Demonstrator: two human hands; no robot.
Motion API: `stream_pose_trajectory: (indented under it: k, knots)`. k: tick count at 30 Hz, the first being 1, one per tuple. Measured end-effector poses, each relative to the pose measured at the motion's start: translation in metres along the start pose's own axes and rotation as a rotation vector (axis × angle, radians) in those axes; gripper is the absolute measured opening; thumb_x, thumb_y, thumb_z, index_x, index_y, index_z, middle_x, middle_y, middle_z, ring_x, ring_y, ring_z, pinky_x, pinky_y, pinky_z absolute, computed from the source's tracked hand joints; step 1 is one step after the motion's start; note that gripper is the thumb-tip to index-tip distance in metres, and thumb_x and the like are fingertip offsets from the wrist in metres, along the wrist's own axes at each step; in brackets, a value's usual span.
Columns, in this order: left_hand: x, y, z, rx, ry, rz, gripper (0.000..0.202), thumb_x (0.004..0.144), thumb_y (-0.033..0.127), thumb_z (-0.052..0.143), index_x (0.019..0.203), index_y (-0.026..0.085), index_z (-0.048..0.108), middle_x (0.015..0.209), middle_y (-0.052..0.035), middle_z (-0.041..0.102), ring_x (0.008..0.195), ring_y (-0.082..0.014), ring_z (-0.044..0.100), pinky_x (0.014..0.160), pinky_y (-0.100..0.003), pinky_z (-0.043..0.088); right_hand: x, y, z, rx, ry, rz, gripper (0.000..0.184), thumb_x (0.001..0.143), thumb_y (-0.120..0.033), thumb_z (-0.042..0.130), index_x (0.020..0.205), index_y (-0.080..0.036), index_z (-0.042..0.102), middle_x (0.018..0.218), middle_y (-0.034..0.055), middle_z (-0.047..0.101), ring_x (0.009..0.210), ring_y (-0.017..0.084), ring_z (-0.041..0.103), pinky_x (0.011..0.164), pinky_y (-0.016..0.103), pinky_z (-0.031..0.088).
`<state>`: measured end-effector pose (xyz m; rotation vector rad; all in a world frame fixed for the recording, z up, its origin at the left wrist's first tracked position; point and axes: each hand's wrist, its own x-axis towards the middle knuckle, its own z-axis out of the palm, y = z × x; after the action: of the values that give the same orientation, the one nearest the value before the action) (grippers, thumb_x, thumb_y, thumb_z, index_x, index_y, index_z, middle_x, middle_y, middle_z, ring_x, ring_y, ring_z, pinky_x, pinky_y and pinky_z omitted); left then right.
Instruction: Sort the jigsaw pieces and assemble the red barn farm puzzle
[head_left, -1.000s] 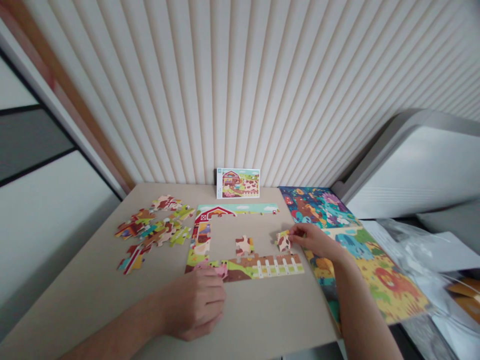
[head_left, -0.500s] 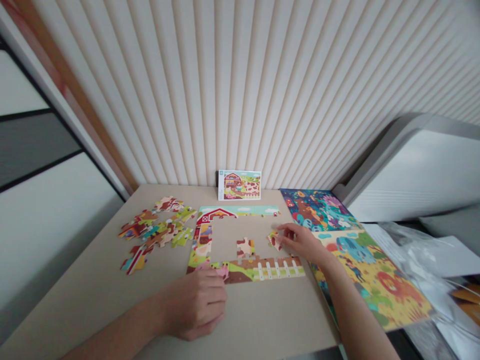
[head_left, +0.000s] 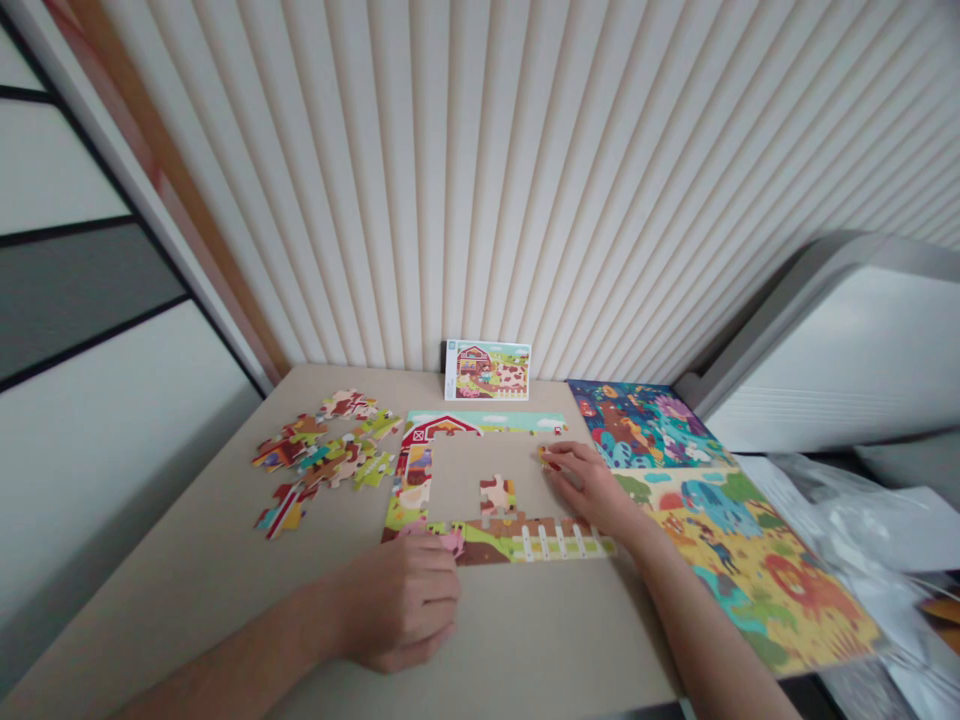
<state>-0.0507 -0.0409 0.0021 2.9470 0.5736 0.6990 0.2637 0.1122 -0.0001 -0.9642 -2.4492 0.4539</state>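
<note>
R hand (head_left: 587, 483) w/ grip pinch-tight on jigsaw pc (head_left: 545, 458); L hand (head_left: 405, 600) loosely curled at pt-built border (head_left: 491, 548), hold unclear

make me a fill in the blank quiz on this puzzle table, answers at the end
The ____ hand holds a jigsaw piece.
Loose pieces lie to the ____ of the partly assembled farm puzzle.
Along the farm puzzle's near edge runs a white picket ____.
The maned animal on the yellow puzzle is a ____.

Missing words: right; left; fence; lion.
</note>
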Motion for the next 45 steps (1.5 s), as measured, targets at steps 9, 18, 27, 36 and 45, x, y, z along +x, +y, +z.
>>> stream_pose_trajectory:
  k: [9, 18, 27, 36, 45]
  knots:
    - [-0.001, -0.001, 0.002, 0.005, -0.028, -0.027, 0.008, 0.083, 0.021, 0.061, 0.076, 0.019, 0.057, 0.074, -0.0027, 0.063, 0.073, -0.0184, 0.058, 0.092, -0.038, 0.048, 0.008, -0.050, 0.021, -0.008, -0.155, -0.050, 0.051, 0.088, -0.048, 0.072, 0.135, -0.029, 0.063, 0.134, 0.0119, 0.059, 0.124, 0.030, 0.053, 0.107, 0.048, 0.038]
    - [-0.003, -0.002, 0.003, 0.012, -0.014, -0.013, 0.008, 0.085, 0.021, 0.062, 0.078, 0.020, 0.058, 0.076, -0.0030, 0.064, 0.074, -0.0182, 0.058, 0.094, -0.039, 0.048, 0.009, -0.040, 0.013, 0.339, -0.085, 0.238, 0.022, 0.092, -0.043, 0.064, 0.092, -0.021, 0.067, 0.084, 0.0028, 0.066, 0.079, 0.017, 0.059, 0.074, 0.031, 0.049]
    - [-0.001, 0.000, -0.001, -0.003, -0.030, -0.029, 0.006, 0.085, 0.020, 0.059, 0.079, 0.020, 0.057, 0.077, -0.0038, 0.065, 0.076, -0.0192, 0.060, 0.093, -0.039, 0.048, -0.011, 0.004, -0.042, 0.521, -0.118, 0.427, 0.058, 0.089, -0.041, 0.062, 0.145, -0.026, 0.050, 0.098, 0.0026, 0.064, 0.077, 0.016, 0.066, 0.073, 0.031, 0.056]
    - [-0.004, -0.001, 0.001, 0.002, -0.012, -0.025, 0.006, 0.085, 0.020, 0.061, 0.080, 0.020, 0.059, 0.077, -0.0031, 0.064, 0.077, -0.0187, 0.059, 0.097, -0.040, 0.048, -0.022, 0.020, -0.052, 0.410, -0.247, 0.453, 0.037, 0.085, -0.049, 0.067, 0.107, -0.020, 0.071, 0.082, 0.0031, 0.068, 0.074, 0.017, 0.062, 0.063, 0.026, 0.050]
    - [-0.002, -0.001, -0.001, -0.009, -0.027, -0.025, 0.007, 0.086, 0.018, 0.061, 0.079, 0.019, 0.059, 0.077, -0.0038, 0.064, 0.079, -0.0188, 0.058, 0.100, -0.041, 0.046, -0.024, 0.035, -0.057, 0.300, -0.194, 0.346, 0.043, 0.096, -0.051, 0.052, 0.119, -0.023, 0.075, 0.113, 0.0074, 0.075, 0.099, 0.025, 0.067, 0.088, 0.038, 0.052]
